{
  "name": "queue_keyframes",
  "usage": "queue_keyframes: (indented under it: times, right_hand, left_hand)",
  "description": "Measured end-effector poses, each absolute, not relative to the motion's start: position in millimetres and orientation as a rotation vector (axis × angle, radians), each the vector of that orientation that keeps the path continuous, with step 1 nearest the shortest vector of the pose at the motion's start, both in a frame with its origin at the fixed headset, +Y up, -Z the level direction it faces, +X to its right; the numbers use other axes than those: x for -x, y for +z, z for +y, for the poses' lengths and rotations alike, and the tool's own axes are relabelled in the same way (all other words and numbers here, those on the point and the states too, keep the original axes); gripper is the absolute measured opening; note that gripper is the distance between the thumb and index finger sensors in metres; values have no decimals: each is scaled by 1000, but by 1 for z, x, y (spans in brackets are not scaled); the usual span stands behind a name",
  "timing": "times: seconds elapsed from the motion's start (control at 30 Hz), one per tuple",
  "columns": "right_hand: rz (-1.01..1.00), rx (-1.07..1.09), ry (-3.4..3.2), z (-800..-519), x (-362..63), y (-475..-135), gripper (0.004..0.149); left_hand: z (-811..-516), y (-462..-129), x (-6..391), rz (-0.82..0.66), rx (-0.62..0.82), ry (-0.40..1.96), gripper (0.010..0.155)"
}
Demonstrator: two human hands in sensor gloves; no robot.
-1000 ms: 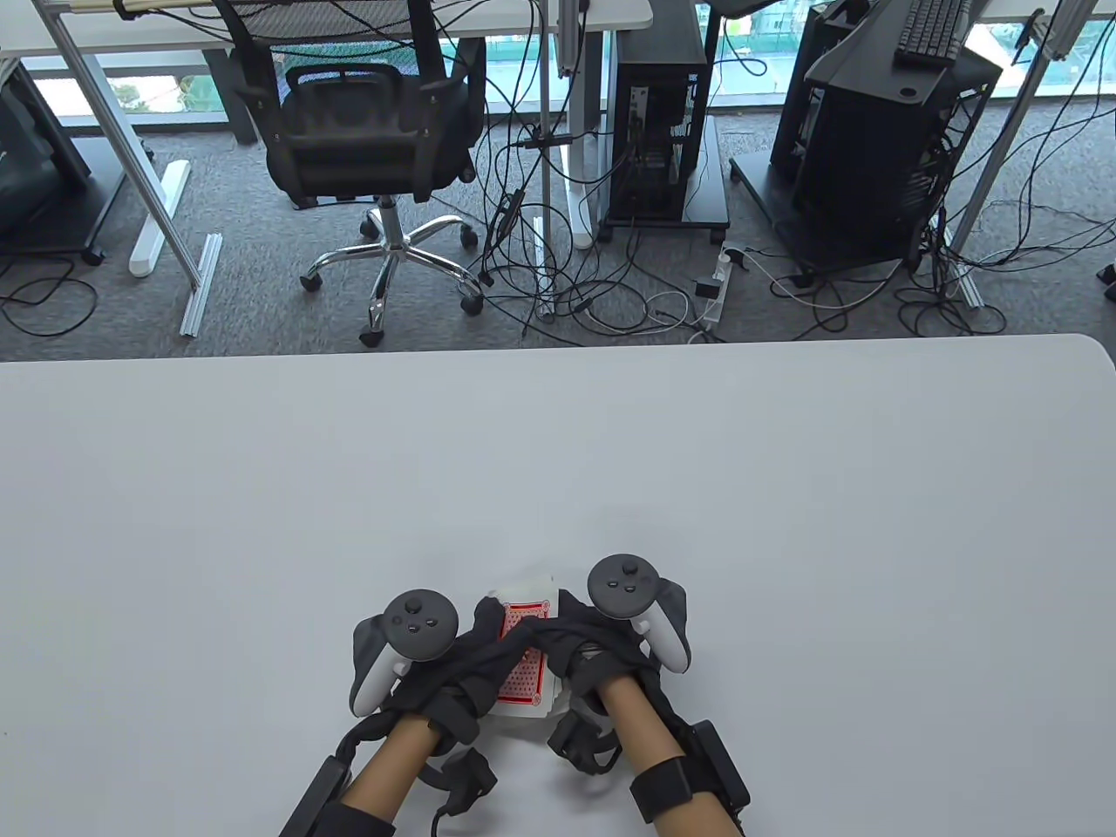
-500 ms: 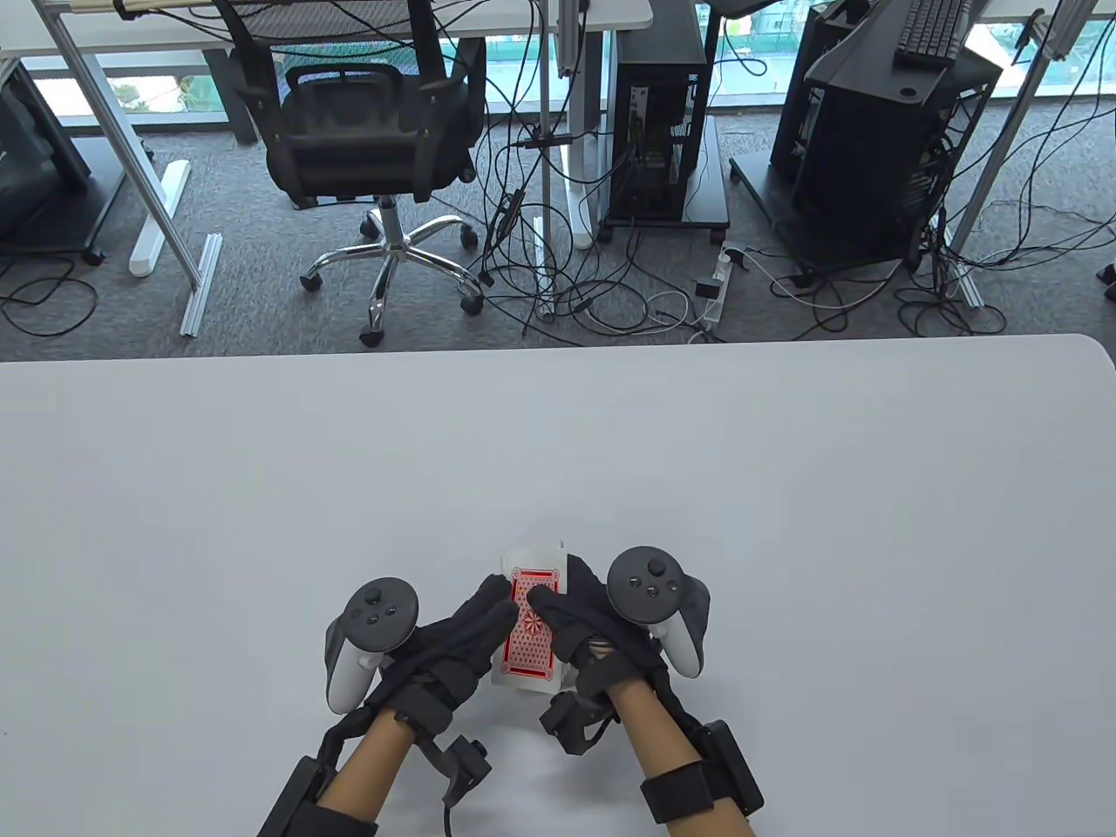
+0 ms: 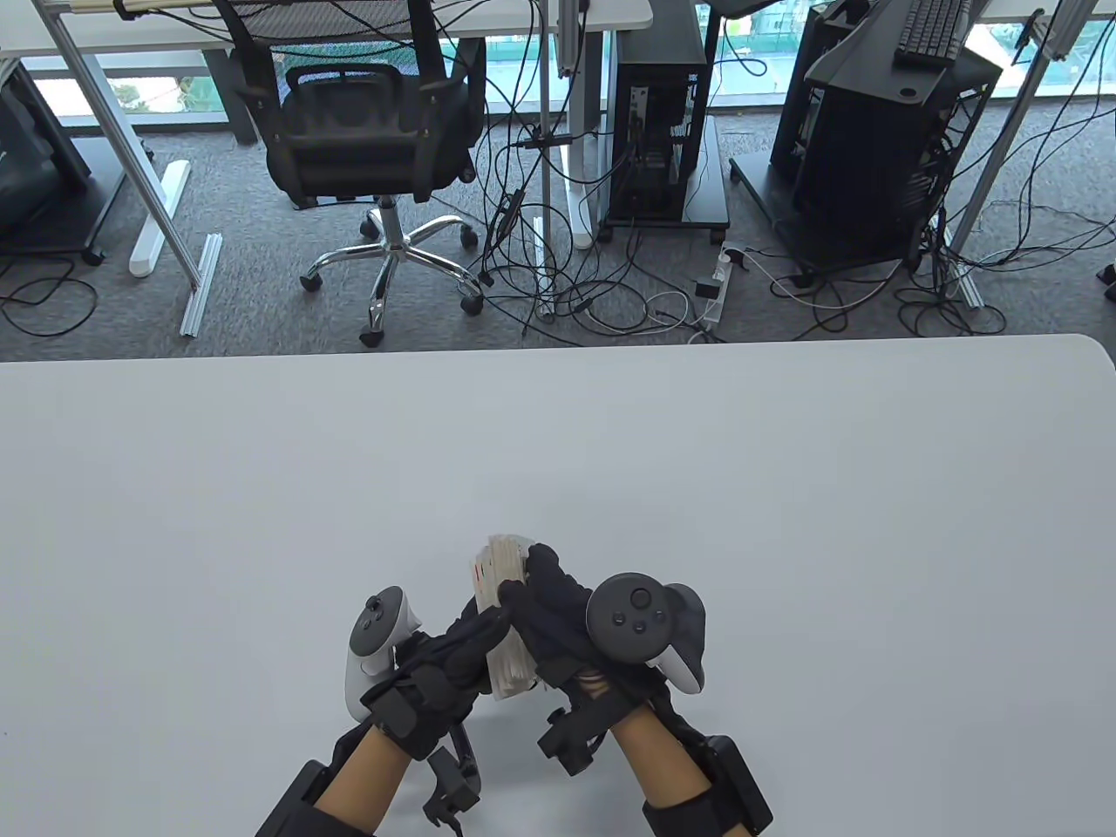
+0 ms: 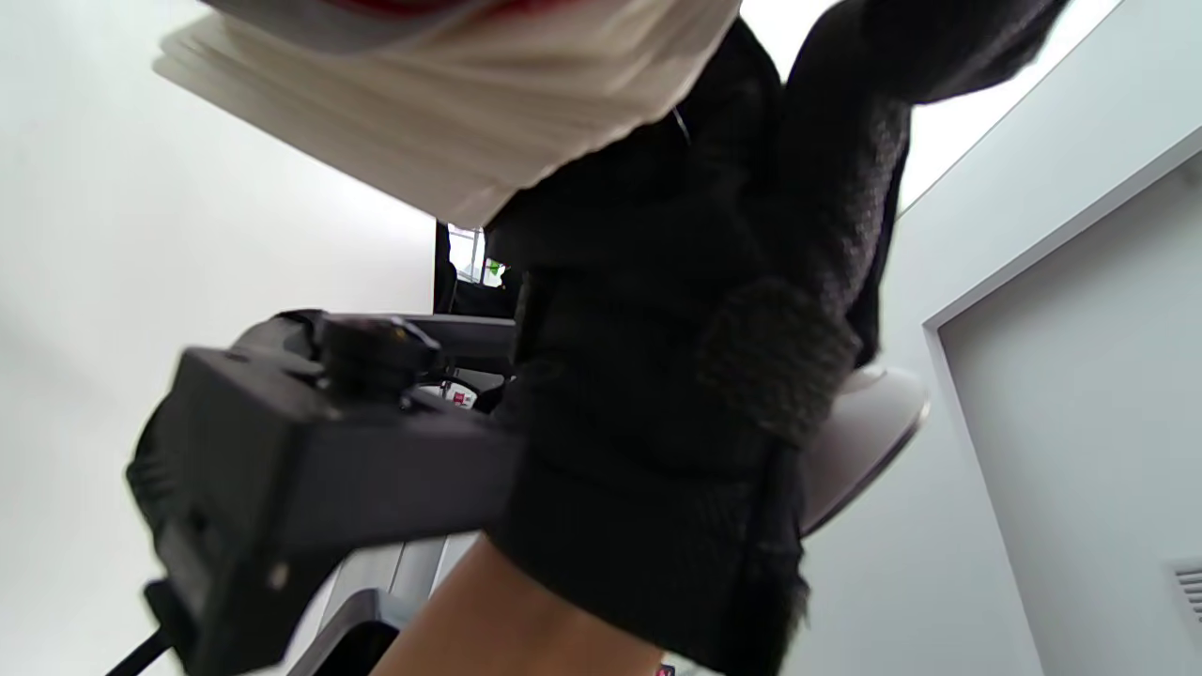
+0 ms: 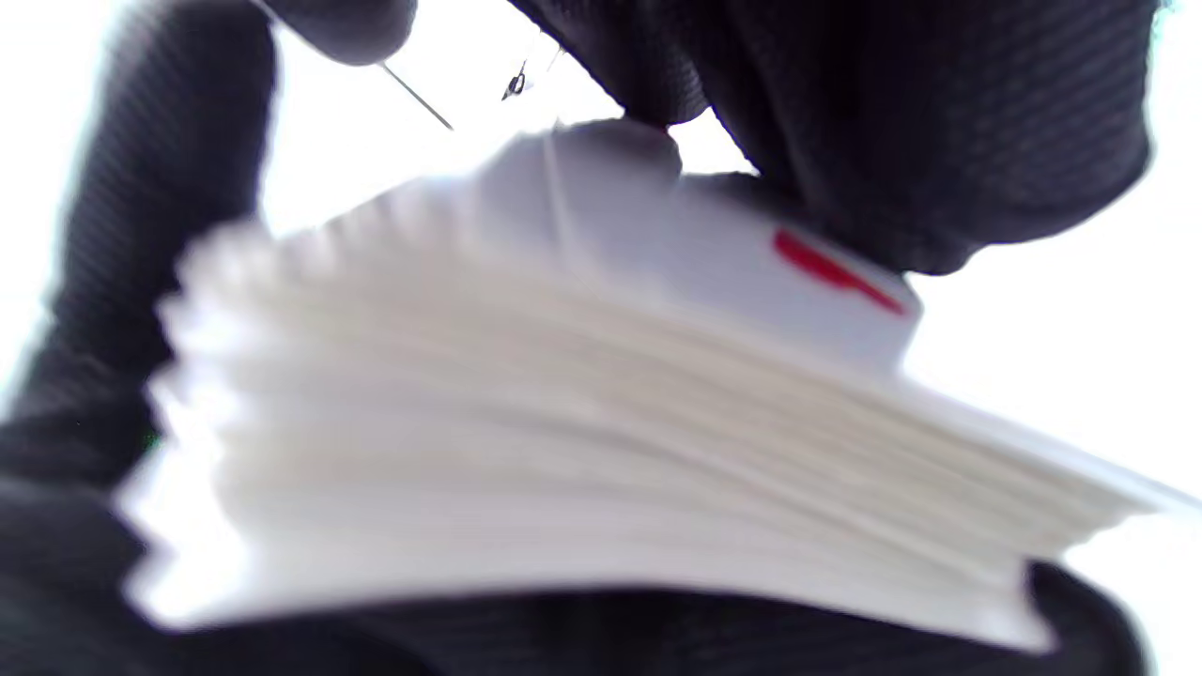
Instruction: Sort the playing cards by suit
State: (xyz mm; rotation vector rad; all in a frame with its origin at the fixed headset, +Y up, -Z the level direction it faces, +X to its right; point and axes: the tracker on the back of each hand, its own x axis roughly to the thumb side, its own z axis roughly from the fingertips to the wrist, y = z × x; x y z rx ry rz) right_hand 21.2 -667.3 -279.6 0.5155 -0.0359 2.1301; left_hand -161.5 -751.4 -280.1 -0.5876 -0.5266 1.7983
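Item: deck of playing cards [image 3: 504, 615], turned on edge, white card edges up, near front edge of white table [image 3: 785, 488]. I see it clamped between both hands. Left hand [image 3: 453, 658]: fingers curled against deck's left side. Right hand [image 3: 558, 610]: fingers wrapped over top and right side. Right wrist view: blurred red mark on one card face; I read no lettering.

Your gloves are black on both the left hand [image 3: 453, 654] and the right hand [image 3: 558, 610], each carrying a dark grey and white tracker [image 3: 641, 623]. The deck of cards [image 3: 504, 610] you hold shows cream-white edges with red marks, over a plain pale grey table [image 3: 785, 488].
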Motion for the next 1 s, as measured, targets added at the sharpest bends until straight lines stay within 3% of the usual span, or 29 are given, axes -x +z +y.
queue_keyframes:
  times: [0.13,0.33,0.43,0.53,0.6,0.73,0.8,0.9,1.0]
  right_hand:
    - [-37,-474,2154,-665,-28,-283,49]
    - [-19,-457,2238,-672,-23,-281,63]
    - [70,-445,2190,-677,-27,-285,77]
    - [180,-421,1978,-691,-35,-294,85]
    - [248,-379,1809,-702,-39,-298,85]
    - [88,-291,1814,-708,-47,-297,79]
    - [52,-301,1864,-706,-47,-295,78]
    - [-22,-312,1976,-702,-43,-289,77]
    - [-98,-337,2099,-697,-36,-283,77]
  left_hand:
    - [-759,-281,164,-522,532,1997,85]
    - [-769,-282,160,-603,542,2142,71]
    - [-772,-282,160,-625,553,2258,67]
    - [-770,-281,158,-636,554,2231,67]
    - [-770,-281,156,-614,566,2208,66]
    - [-773,-283,163,-540,607,2083,63]
    - [-772,-284,166,-567,668,2000,67]
    - [-773,-282,166,-591,740,1955,89]
    - [-777,-280,163,-577,800,1996,88]
